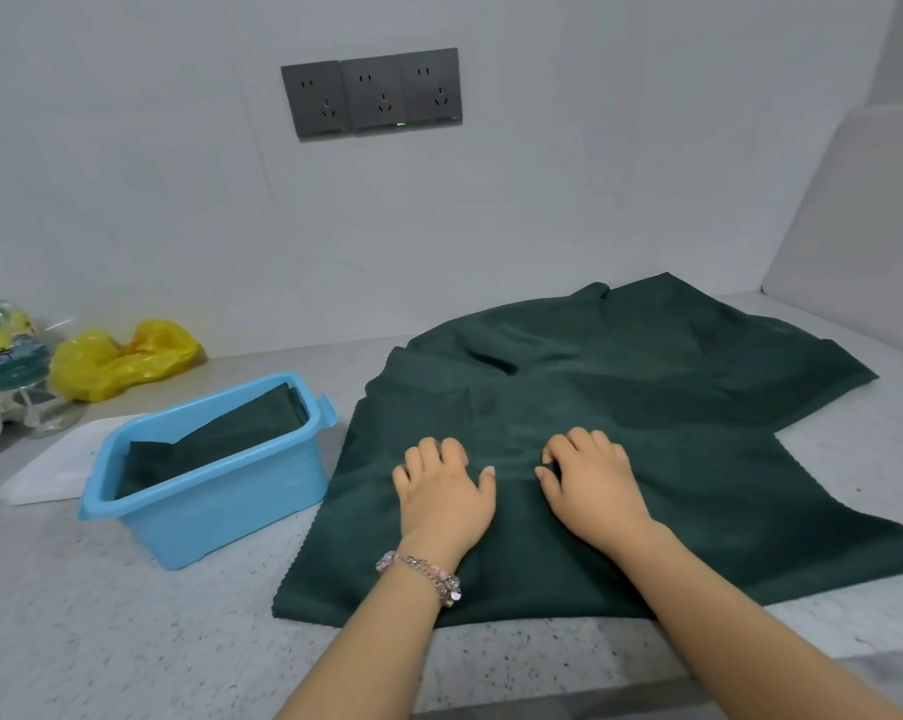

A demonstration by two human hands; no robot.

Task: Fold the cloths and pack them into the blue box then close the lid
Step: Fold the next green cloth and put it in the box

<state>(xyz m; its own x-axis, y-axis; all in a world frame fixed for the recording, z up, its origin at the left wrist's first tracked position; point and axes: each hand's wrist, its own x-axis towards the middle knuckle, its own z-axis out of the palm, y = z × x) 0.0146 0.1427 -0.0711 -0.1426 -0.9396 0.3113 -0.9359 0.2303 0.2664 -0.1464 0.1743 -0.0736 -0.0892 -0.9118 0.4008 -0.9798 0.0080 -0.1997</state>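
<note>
Several dark green cloths (621, 407) lie overlapping on the speckled counter, right of centre. My left hand (444, 491) rests palm down on the nearest cloth, fingers spread. My right hand (589, 480) lies beside it on the same cloth, fingers curled and pinching a small fold of fabric. The blue box (262, 491) stands open to the left of the cloths, touching their edge. A folded green cloth (221, 439) lies slanted inside it. A white flat lid (60, 470) lies behind and left of the box.
A yellow plastic bag (122, 358) and glassware (18, 366) stand at the far left by the wall. Grey power sockets (371, 93) are on the wall. A pale panel (854, 226) leans at the right. The counter's front edge (595, 704) runs near my forearms.
</note>
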